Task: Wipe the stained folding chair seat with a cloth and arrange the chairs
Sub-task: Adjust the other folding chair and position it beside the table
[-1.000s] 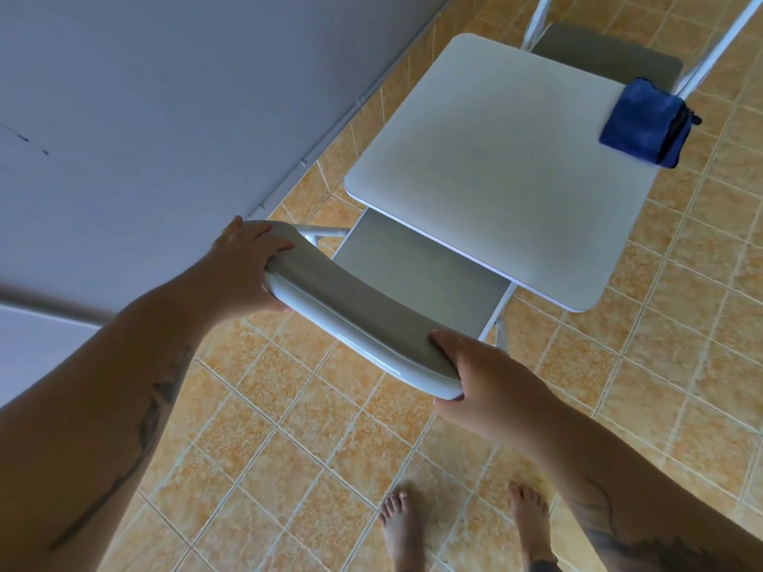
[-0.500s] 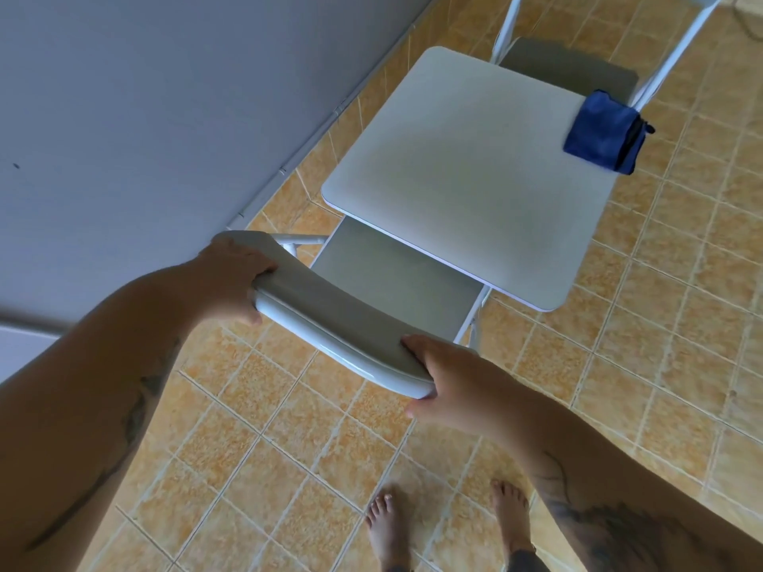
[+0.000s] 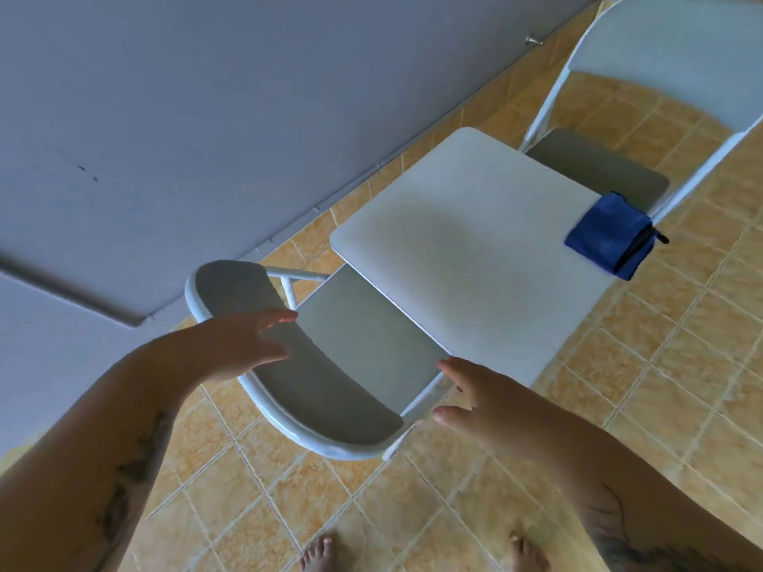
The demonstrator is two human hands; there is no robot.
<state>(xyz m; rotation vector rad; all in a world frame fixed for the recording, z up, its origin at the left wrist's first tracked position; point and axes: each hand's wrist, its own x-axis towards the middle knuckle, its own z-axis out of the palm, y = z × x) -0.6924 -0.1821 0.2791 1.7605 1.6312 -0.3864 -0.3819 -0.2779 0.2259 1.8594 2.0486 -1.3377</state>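
Observation:
A white folding chair (image 3: pixel 313 402) with a grey seat stands right below me, its seat tucked partly under a small white table (image 3: pixel 466 258). My left hand (image 3: pixel 243 344) hovers over the chair's backrest with fingers spread, holding nothing. My right hand (image 3: pixel 479 394) is open beside the backrest's right end, off the chair. A folded blue cloth (image 3: pixel 607 237) lies on the table's far right corner. A second white folding chair (image 3: pixel 660 76) stands at the table's far side, its grey seat partly under the tabletop.
A grey-blue wall (image 3: pixel 247 117) runs along the left, close to the near chair. Orange tiled floor (image 3: pixel 681 386) spreads to the right and front. My bare feet (image 3: pixel 318 555) stand just behind the chair.
Both hands gripped the near chair's backrest before; now they have let go and lifted off it, fingers spread. The view has tilted up, showing the far chair's backrest.

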